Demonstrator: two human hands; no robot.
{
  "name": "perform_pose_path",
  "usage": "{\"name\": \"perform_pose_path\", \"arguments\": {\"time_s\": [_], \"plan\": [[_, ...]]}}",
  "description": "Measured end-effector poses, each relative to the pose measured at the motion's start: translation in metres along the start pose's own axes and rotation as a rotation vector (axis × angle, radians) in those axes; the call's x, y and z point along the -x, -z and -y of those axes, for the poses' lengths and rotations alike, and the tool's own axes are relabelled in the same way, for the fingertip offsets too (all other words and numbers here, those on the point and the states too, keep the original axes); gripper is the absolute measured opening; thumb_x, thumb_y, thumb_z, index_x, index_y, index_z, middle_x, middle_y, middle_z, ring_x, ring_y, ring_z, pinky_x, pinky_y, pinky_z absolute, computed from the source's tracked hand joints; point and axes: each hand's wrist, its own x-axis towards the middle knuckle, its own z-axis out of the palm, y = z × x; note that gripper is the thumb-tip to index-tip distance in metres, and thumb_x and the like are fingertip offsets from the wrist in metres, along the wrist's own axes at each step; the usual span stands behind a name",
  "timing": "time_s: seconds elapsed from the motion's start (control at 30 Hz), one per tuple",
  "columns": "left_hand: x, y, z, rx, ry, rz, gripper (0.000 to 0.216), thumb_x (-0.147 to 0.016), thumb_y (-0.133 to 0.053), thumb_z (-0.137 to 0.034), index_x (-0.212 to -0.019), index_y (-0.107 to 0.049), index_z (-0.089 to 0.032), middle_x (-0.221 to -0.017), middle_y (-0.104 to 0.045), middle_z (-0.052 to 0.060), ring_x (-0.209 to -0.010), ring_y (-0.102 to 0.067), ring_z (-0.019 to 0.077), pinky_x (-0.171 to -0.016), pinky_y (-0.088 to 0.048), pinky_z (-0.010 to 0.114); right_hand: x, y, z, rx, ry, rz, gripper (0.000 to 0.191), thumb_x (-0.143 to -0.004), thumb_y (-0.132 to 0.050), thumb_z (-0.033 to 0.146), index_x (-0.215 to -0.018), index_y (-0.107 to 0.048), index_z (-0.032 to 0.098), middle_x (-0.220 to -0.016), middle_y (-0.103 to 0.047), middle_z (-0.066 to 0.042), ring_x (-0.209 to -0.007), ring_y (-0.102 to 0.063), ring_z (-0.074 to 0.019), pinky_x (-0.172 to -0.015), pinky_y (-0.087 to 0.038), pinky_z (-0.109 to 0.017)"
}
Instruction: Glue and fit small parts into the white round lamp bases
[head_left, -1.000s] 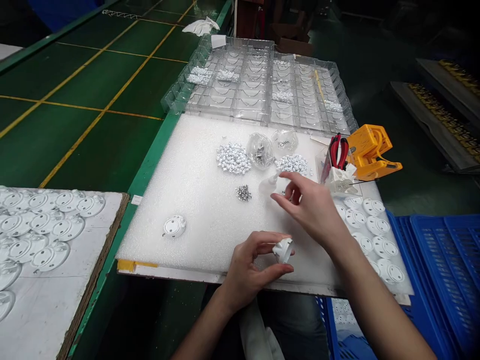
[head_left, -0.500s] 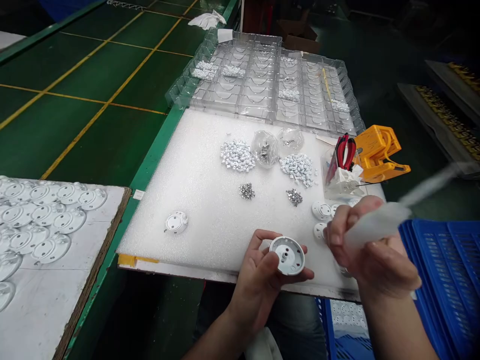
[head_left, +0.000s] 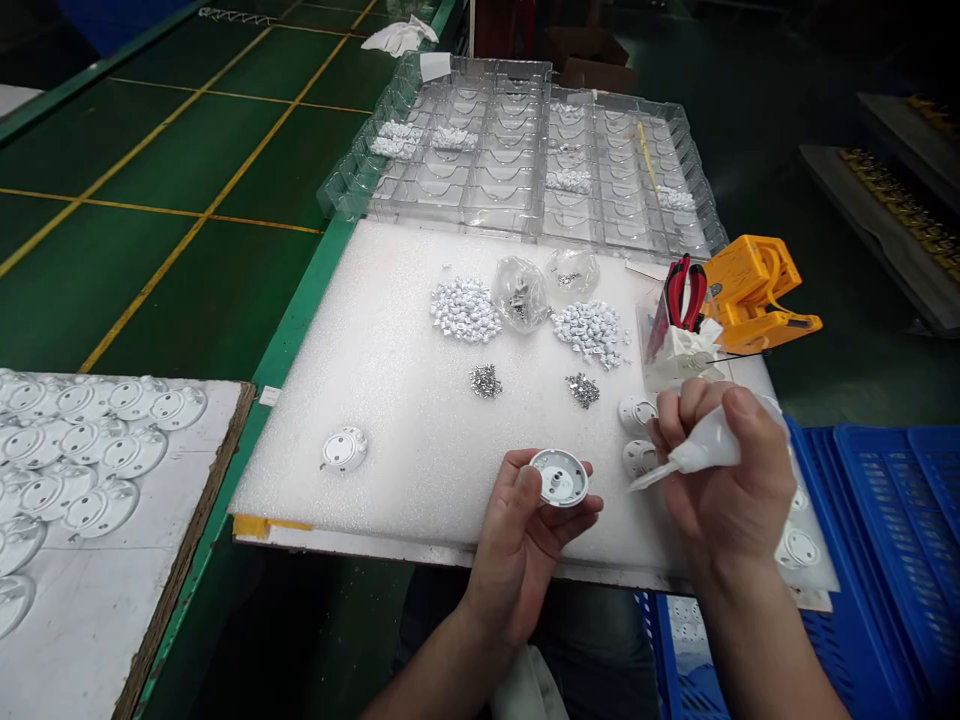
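Head | left fingers (head_left: pixel 525 492) grip round white cap (head_left: pixel 559 478), hollow up | right fingers (head_left: pixel 739 412) grip translucent bottle (head_left: pixel 701 450)

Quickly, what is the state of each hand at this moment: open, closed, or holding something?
Left hand: closed, holding the round white part, hollow side up.
Right hand: closed, holding the squeeze bottle, nozzle toward the part.

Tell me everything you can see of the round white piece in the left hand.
The round white piece looks like moulded plastic: a shallow disc with a raised rim, hollow side up, a small central boss inside. The left hand grips its rim between thumb and fingers, above the near edge of the white foam sheet. The squeeze bottle in the right hand points its nozzle toward it, not touching.
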Motion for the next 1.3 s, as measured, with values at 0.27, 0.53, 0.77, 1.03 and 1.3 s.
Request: {"name": "perform_pose_path", "arguments": {"time_s": [0.27,0.53,0.77,1.03,1.3], "plan": [[0.001,0.001,0.001,-0.063,-0.011,0.02,0.045,-0.08,-0.087,-0.046,-0.1,-0.058,-0.018,-0.098,-0.081,0.006,-0.076,-0.078,0.0137,-0.081,-0.06,0.026,0.012,0.0,-0.016,0.262,0.294,-0.12,0.052,-0.093,-0.065,0.049,-0.056,-0.038,0.024,-0.056,-0.031,0.004,-0.053,-0.033,-0.0147,-0.057,-0.028,-0.035],[0.001,0.0,0.001,-0.08,-0.01,0.024,0.044,-0.08,-0.086,-0.045,-0.1,-0.057,-0.019,-0.099,-0.081,0.005,-0.077,-0.077,0.0145,-0.083,-0.059,0.028,0.015,-0.004,-0.02,0.33,0.252,-0.068,0.054,-0.095,-0.063,0.052,-0.059,-0.036,0.024,-0.058,-0.033,0.003,-0.054,-0.034,-0.0138,-0.056,-0.026,-0.035],[0.001,0.001,0.001,-0.085,-0.008,0.019,0.046,-0.079,-0.087,-0.047,-0.1,-0.058,-0.019,-0.099,-0.08,0.006,-0.077,-0.077,0.0159,-0.083,-0.06,0.03,0.017,-0.006,-0.019,0.371,0.259,-0.057,0.051,-0.096,-0.062,0.051,-0.059,-0.041,0.024,-0.057,-0.035,0.002,-0.055,-0.035,-0.0155,-0.056,-0.024,-0.036],[0.001,0.0,0.001,-0.068,-0.007,0.031,0.046,-0.079,-0.087,-0.045,-0.101,-0.057,-0.018,-0.098,-0.081,0.005,-0.076,-0.077,0.0143,-0.082,-0.059,0.028,0.017,-0.006,-0.017,0.376,0.283,-0.038,0.049,-0.098,-0.061,0.047,-0.059,-0.042,0.024,-0.057,-0.035,0.002,-0.056,-0.037,-0.0164,-0.055,-0.024,-0.037],[0.001,0.001,0.0,-0.07,-0.011,0.044,0.044,-0.08,-0.086,-0.045,-0.101,-0.058,-0.018,-0.099,-0.081,0.005,-0.077,-0.077,0.0139,-0.082,-0.06,0.027,0.017,-0.006,-0.017,0.411,0.284,-0.037,0.049,-0.098,-0.06,0.049,-0.06,-0.042,0.025,-0.056,-0.034,0.002,-0.055,-0.036,-0.0169,-0.055,-0.024,-0.037]]}}
